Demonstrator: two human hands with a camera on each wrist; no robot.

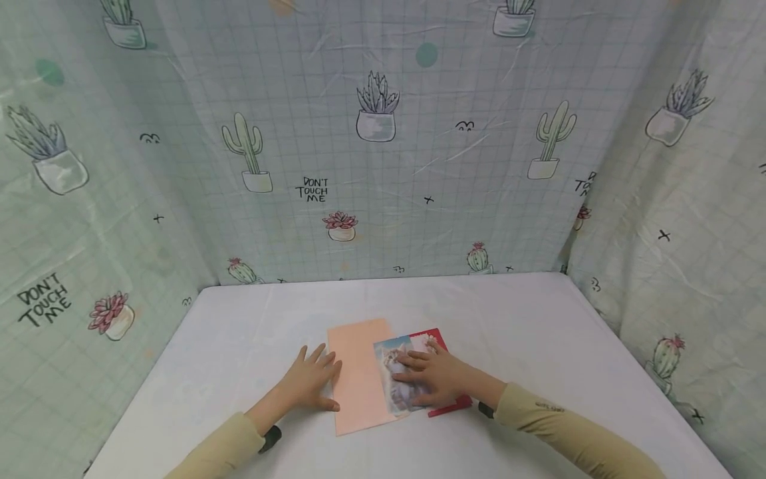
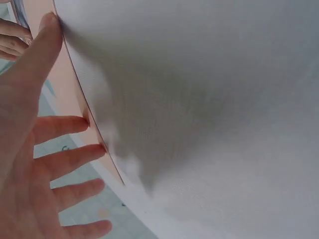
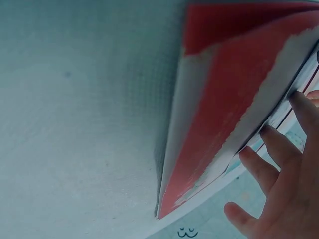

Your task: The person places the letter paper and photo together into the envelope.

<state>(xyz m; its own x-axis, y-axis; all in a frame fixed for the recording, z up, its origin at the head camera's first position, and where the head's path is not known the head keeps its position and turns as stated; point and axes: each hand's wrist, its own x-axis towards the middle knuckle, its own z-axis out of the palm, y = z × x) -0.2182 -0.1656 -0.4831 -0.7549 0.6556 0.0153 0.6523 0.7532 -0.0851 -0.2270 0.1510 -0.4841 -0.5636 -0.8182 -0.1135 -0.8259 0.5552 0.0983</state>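
A peach-coloured sheet (image 1: 358, 392) lies on the white table, its left edge beside my left hand (image 1: 308, 380). That hand's fingers are spread, and in the left wrist view the thumb (image 2: 49, 30) touches the sheet's edge. Over the sheet's right part lies a picture (image 1: 391, 389) in blue and white tones, largely covered by my right hand (image 1: 439, 376), whose extended fingers rest on it. Red paper (image 1: 449, 410) shows from under the picture and the right hand. In the right wrist view, the red paper (image 3: 224, 104) has an uneven whitish border and rises slightly off the table.
The white table (image 1: 514, 319) extends around the papers to its back edge. Behind and on both sides hangs a curtain (image 1: 419, 159) printed with potted cacti. Dark bands (image 1: 270, 439) show at both wrists, by the beige sleeves (image 1: 221, 447).
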